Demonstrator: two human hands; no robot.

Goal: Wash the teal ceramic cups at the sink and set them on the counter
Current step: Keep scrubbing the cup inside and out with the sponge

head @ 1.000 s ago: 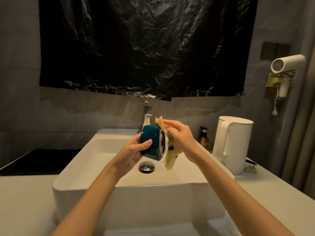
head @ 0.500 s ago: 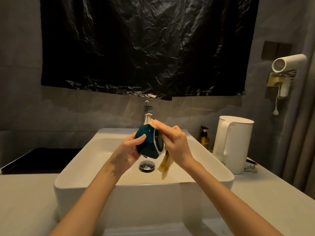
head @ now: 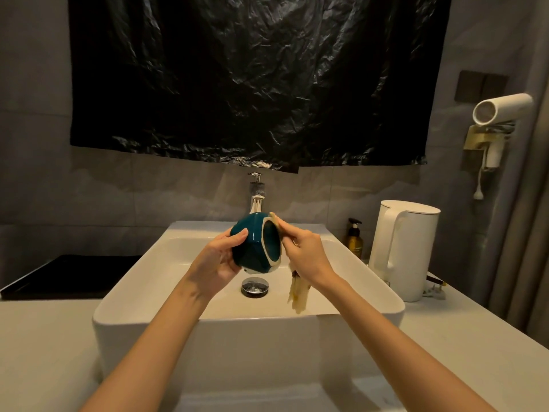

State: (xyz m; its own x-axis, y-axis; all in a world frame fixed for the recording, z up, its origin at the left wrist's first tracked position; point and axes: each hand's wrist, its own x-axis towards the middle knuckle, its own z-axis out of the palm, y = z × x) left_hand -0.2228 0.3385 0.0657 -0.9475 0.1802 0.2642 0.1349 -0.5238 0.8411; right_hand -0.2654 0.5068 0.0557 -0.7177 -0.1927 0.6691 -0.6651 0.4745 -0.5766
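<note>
A: Where's the cup (head: 252,245)?

B: Over the sink (head: 142,286), above the drain (head: 255,286) and in front of the tap (head: 257,194). It's tipped on its side, mouth facing right.

A: Who's got it?

B: The left hand (head: 218,263) – fingers curled round the base, thumb across the teal side. The right hand (head: 306,257) is closed on a pale cloth (head: 297,295), pressing it to the cup's rim; the loose end hangs below the hand, over the basin.

A: And the room?

B: Dim, warm light. Grey tiled wall, with a crinkled black sheet (head: 252,78) hung across it above the tap. The sink is a white box sitting on a pale counter (head: 41,346).

A: Anything on the counter?

B: To the right, a white kettle (head: 404,251) near the sink, a plug (head: 433,292) lying at its foot, and a small pump bottle (head: 354,239) between kettle and sink, back by the wall. To the left, a flat black tray (head: 68,275).

A: Higher up?

B: A white hair dryer (head: 502,111) in a wall holder on the right, a dark switch plate (head: 481,87) just above it – and a curtain (head: 534,233) at the far right edge.
</note>
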